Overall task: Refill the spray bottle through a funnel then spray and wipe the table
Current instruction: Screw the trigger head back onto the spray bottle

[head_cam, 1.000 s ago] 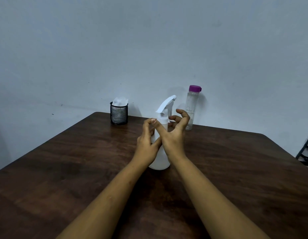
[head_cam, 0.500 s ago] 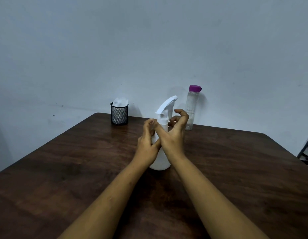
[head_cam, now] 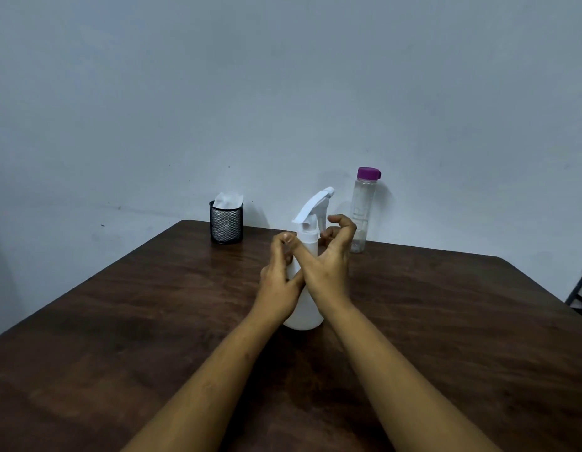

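Observation:
A white spray bottle (head_cam: 305, 308) stands upright in the middle of the dark wooden table (head_cam: 446, 321), its trigger head pointing up and to the right. My left hand (head_cam: 278, 282) wraps the bottle's body from the left. My right hand (head_cam: 328, 265) grips the collar just under the spray head, thumb on the near side, fingers curled behind. A clear water bottle (head_cam: 361, 216) with a purple cap stands behind, near the wall. No funnel is in view.
A black mesh cup (head_cam: 226, 223) holding white tissue or cloth sits at the table's far left edge. A pale wall runs close behind the table. A dark rack shows at the right border (head_cam: 581, 288).
The hands stay on the spray bottle. The spray head has turned slightly between frames, and my right fingers have shifted round the collar.

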Motion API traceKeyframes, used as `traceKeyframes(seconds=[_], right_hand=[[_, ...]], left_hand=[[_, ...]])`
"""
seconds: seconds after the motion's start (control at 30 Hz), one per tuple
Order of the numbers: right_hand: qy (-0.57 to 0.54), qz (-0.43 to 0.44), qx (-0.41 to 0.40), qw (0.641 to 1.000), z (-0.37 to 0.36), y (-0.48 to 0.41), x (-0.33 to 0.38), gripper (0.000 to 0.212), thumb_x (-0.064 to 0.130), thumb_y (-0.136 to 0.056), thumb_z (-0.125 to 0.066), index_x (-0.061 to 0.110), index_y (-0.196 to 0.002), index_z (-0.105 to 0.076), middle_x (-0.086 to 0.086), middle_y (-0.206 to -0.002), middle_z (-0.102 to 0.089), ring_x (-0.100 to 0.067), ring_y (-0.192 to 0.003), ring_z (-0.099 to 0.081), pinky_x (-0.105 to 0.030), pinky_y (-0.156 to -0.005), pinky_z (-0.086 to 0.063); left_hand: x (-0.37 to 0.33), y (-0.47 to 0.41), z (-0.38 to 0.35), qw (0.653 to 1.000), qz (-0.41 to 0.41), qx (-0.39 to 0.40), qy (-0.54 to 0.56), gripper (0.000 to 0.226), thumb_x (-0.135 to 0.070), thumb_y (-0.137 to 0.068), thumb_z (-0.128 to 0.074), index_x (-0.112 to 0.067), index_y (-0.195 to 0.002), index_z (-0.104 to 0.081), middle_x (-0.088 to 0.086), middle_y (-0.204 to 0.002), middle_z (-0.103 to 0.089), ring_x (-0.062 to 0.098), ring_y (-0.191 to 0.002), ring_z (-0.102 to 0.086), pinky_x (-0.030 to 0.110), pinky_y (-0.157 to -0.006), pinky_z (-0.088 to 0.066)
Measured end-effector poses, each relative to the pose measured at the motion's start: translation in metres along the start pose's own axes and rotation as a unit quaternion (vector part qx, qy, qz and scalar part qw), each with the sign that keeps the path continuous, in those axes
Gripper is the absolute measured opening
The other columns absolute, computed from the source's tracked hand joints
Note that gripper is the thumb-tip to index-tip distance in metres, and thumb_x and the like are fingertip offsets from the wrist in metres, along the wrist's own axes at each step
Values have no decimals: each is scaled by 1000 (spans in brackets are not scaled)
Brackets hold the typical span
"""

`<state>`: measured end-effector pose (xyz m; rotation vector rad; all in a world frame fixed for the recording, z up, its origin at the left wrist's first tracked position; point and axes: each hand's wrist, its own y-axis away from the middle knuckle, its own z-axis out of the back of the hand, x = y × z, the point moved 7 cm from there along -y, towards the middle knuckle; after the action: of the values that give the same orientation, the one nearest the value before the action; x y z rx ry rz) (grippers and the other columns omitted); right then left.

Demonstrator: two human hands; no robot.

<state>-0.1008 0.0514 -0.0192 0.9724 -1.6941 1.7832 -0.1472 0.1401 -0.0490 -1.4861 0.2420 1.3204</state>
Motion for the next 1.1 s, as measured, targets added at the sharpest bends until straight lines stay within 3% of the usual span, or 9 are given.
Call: traceKeyframes(seconds=[0.1, 0.23, 0.37, 0.43, 0.57, 0.7, 0.9, 1.0, 1.1], right_hand=[[0, -13, 19, 1000, -2, 1, 0, 70, 32, -72, -76, 37, -123, -28, -3, -116, -48, -17, -107, -52, -23, -87, -45], [-38, -27, 15, 999, 0, 1, -3, 65, 13, -84, -68, 30, -134, -30, 0, -109, -54, -10, -101, -56, -4, -77, -42], [-48, -31, -3, 998, 0, 0, -3, 56, 11, -78, -72, 27, -114, -31, -11, -100, -59, -24, -93, -64, -39, -85, -53], [-43, -33, -19, 998, 1, -1, -2, 55, 11, -76, -74, 23, -107, -30, -7, -94, -56, -22, -89, -62, -43, -83, -53], [-34, -35, -34, 998, 3, -3, 0, 54, 10, -75, -75, 16, -104, -31, 5, -85, -47, -10, -79, -56, -39, -79, -51], [-39, -37, -26, 998, 1, -1, -2, 58, 15, -76, -76, 22, -112, -31, 0, -93, -54, -20, -91, -61, -38, -83, -53], [-97, -53, 18, 994, -2, 3, -2, 64, 5, -86, -65, 25, -134, -28, -2, -96, -69, 3, -78, -66, -7, -69, -46], [-87, -51, 14, 995, -2, 3, -3, 63, 7, -84, -68, 21, -133, -31, 0, -93, -70, 7, -76, -65, -6, -69, -45], [-83, -65, -20, 994, 1, 3, -8, 58, 8, -79, -73, 28, -118, -35, -3, -96, -71, -8, -83, -68, -20, -76, -50]], left_hand=[[-1, -1, 0, 1000, -1, 0, 8, 51, -3, -87, -57, -21, -129, -35, -13, -113, -57, -5, -102, -56, 1, -81, -40], [3, -1, 0, 1000, 0, -3, 3, 48, -8, -86, -61, -32, -118, -35, -7, -113, -63, -1, -102, -60, 6, -81, -43], [3, -1, 1, 1000, -3, -3, 0, 47, -9, -86, -61, -29, -120, -37, -8, -109, -64, -2, -100, -60, 9, -80, -44], [3, -1, 0, 1000, -4, 2, 0, 48, -7, -85, -61, -27, -121, -37, -5, -113, -64, 4, -106, -60, 11, -85, -44], [-1, -1, -1, 1000, -9, 5, 1, 53, -2, -83, -61, -31, -118, -35, -5, -114, -62, 5, -110, -58, 1, -82, -40], [-2, -2, 0, 1000, -8, 8, 12, 50, -5, -83, -63, -36, -112, -37, -9, -112, -63, -5, -103, -58, 3, -82, -41], [0, -1, -1, 999, 0, 21, 29, 51, -26, -71, -62, -44, -110, -35, -8, -122, -60, 5, -115, -57, 20, -92, -45], [0, 0, -2, 1000, 3, 16, 26, 51, -26, -70, -62, -42, -110, -35, -5, -120, -56, 11, -114, -58, 24, -92, -47], [2, 0, -1, 1000, -2, 1, 19, 55, -37, -65, -62, -47, -111, -34, -4, -121, -54, 15, -114, -57, 34, -95, -48]])
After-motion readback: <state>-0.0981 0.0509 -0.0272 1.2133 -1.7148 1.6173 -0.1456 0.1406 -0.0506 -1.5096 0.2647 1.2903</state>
